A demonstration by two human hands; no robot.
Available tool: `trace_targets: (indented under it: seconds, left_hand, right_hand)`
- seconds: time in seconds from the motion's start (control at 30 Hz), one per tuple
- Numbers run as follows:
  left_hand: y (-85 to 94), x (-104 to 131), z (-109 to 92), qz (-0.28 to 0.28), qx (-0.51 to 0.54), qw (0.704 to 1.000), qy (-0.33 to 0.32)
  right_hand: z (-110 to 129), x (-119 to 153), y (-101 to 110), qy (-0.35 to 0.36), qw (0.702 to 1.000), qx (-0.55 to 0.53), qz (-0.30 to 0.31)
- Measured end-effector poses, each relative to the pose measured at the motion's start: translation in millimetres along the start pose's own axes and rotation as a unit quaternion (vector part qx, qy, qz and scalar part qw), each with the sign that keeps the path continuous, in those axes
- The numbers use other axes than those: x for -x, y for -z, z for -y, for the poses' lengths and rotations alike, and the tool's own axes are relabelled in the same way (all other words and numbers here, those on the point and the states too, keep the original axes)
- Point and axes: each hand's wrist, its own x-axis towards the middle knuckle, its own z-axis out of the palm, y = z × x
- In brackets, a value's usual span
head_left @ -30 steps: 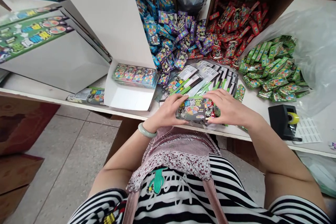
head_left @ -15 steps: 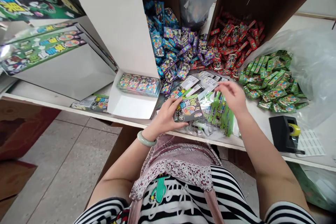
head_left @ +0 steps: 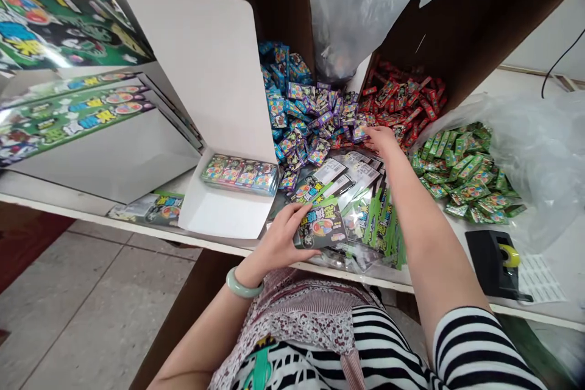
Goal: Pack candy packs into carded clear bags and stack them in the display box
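My left hand (head_left: pixel 286 233) is closed on the edge of a black-and-green printed packet (head_left: pixel 322 225), thumb below and fingers over its left side. Beneath and beside that packet lie several similar flat packets (head_left: pixel 377 219) in clear plastic, some with white labels. My right hand (head_left: pixel 380 139) reaches forward to where the purple and red heaps meet. Its fingertips are pinched at a small purple box (head_left: pixel 360 133), though the fingers partly hide the grip. Purple boxes (head_left: pixel 322 100) lie left of that hand, and red boxes (head_left: pixel 406 100) lie beyond it.
An open white carton (head_left: pixel 228 210) holds a wrapped row of small boxes (head_left: pixel 240 173). Blue boxes (head_left: pixel 276 103) lie at the back; green ones (head_left: pixel 475 170) spill from a plastic bag (head_left: pixel 543 164). A black tape dispenser (head_left: pixel 489 265) stands near the front edge, beside a label sheet (head_left: pixel 542 277).
My right hand has moved forward from above the flat packets to the purple and red boxes. My left hand keeps the packet. The camera view has tilted up somewhat.
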Motion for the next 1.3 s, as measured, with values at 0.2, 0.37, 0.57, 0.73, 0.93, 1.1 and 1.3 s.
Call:
trace_targets:
  seconds: [0.2,0.37,0.57,0.73,0.93,1.1,1.3]
  left_hand:
    - [0.0,2.8,1.6,-0.004,0.000,1.000,-0.015]
    - [-0.2,6.1,-3.5,-0.002,-0.002,1.000,-0.003]
    - [-1.4,7.0,-8.8,0.000,-0.010,1.000,-0.003]
    - [-4.8,8.3,-9.5,0.003,-0.031,0.999,-0.009]
    - [-20.5,5.2,-1.5,0.023,-0.085,0.996,0.012]
    - [-33.4,-2.4,1.7,0.028,-0.098,0.995,0.025]
    - [-37.3,-2.7,2.4,0.035,-0.088,0.995,0.028]
  right_hand:
    - [-33.3,70.2,49.7,0.000,0.995,-0.088,0.046]
    - [-57.4,122.3,91.6,0.142,0.981,-0.071,0.115]
    - [-94.5,143.8,108.7,0.390,0.900,0.155,0.118]
    - [-122.1,156.4,114.2,0.378,0.891,0.207,0.142]
    - [-115.2,198.5,99.5,0.316,0.902,0.289,0.051]
    - [-102.8,207.1,67.5,0.263,0.897,0.353,0.044]
    - [-106.4,198.4,70.1,0.286,0.912,0.292,0.021]
